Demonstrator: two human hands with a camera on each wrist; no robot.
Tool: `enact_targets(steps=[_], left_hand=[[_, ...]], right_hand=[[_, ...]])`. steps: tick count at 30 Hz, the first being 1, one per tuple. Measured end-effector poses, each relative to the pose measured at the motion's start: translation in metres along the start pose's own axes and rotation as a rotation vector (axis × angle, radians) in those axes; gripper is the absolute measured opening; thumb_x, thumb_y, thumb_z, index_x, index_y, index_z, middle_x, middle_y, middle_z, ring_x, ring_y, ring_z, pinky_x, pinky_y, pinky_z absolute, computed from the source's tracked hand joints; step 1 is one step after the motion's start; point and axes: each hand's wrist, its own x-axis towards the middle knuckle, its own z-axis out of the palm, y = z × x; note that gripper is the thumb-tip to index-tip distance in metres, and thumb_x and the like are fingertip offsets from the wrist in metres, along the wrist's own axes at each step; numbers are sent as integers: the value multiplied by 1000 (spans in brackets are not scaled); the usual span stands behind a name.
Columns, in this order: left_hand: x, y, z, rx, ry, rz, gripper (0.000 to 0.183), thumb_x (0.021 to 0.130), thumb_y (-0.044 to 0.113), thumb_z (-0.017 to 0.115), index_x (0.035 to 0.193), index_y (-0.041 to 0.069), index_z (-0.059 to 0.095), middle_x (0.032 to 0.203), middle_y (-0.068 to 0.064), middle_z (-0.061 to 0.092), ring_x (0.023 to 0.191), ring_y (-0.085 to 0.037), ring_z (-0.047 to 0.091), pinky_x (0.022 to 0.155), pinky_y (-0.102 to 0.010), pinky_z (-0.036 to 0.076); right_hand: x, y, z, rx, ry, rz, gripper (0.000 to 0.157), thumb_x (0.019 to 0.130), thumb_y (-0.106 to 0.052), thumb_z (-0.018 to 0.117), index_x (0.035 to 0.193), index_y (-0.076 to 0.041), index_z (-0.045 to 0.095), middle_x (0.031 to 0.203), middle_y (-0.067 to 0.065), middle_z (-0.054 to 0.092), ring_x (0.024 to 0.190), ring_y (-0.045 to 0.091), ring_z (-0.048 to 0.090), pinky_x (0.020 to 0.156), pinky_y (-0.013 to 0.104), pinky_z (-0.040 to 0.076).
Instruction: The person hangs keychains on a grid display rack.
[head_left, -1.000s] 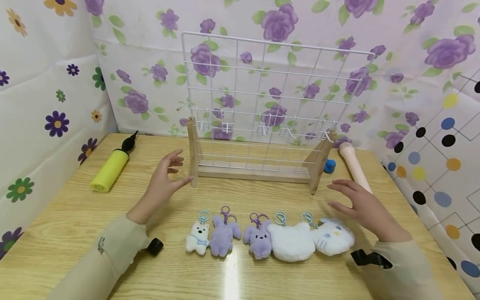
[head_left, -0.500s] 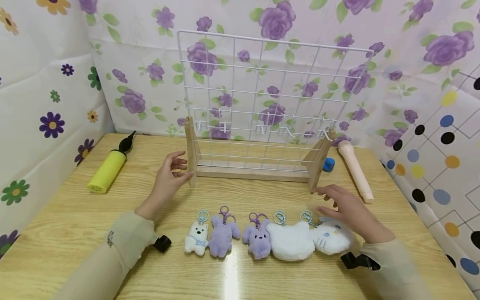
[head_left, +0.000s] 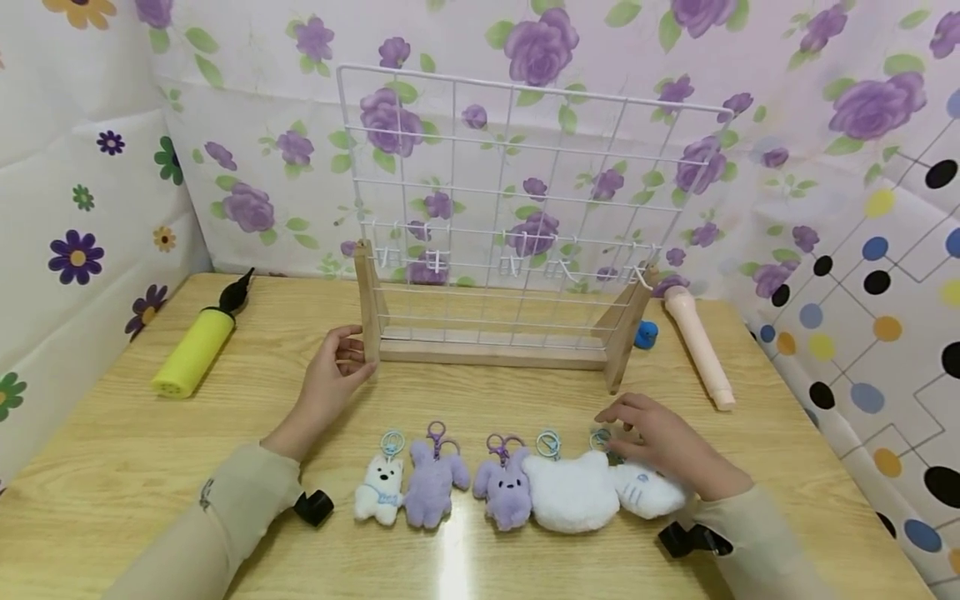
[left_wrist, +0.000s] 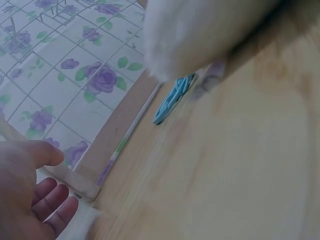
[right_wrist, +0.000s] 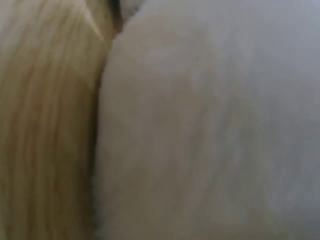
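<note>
My left hand (head_left: 330,375) is at the left wooden leg (head_left: 367,300) of a white wire grid rack (head_left: 517,200), thumb and loosely bent fingers right beside it. In the left wrist view the same hand (left_wrist: 30,190) shows thumb and fingers apart. My right hand (head_left: 660,442) hovers over the rightmost plush keychain (head_left: 645,492), white with blue whiskers, fingertips near its blue ring (head_left: 600,437); the hand hides part of it. To its left lie a larger white plush keychain (head_left: 573,492), two purple ones (head_left: 506,492) and a small white dog keychain (head_left: 378,492). White plush (right_wrist: 200,125) fills the right wrist view.
Several white hooks (head_left: 510,265) hang on the grid. A yellow hand pump (head_left: 195,350) lies at the left of the wooden table (head_left: 187,433). At the right are a small blue toy (head_left: 646,335) and a pale pink tube (head_left: 697,346). Patterned cloth (head_left: 285,192) stands behind.
My right hand has moved left and lower over the rightmost keychain. My left hand has come in from the left to the rack's leg. The head view has shifted slightly.
</note>
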Motion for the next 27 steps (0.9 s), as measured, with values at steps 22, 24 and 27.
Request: enact_targets(steps=[22,24,27], left_hand=[[1,-5,4,89,27,33,54,87,-5,64,135,-3,40,111,-23,55,97,-30,55,72,-8,46],[1,-5,4,90,27,35,54,87,-5,64,135,-3,40,111,-23,55,97,-30,56,72,-7,46],[1,-4,4,94,30,40,54,87,-5,64,135,-3,40,111,-23,55,97,-30,56,72,-7,45]], right_hand=[[5,-2,6,-29,-99,102,21,82,-16,75,102,-15,71,91,-5,60,75,3,55,67,21,50],[5,-1,6,-25,-107,115,20,82,-16,75,102,-14,71,90,-5,59,74,3,55,66,20,49],[6,0,6,-18,-120,123,20,83,-16,75,102,-13,70,89,-5,58,73,2,54,64,19,48]])
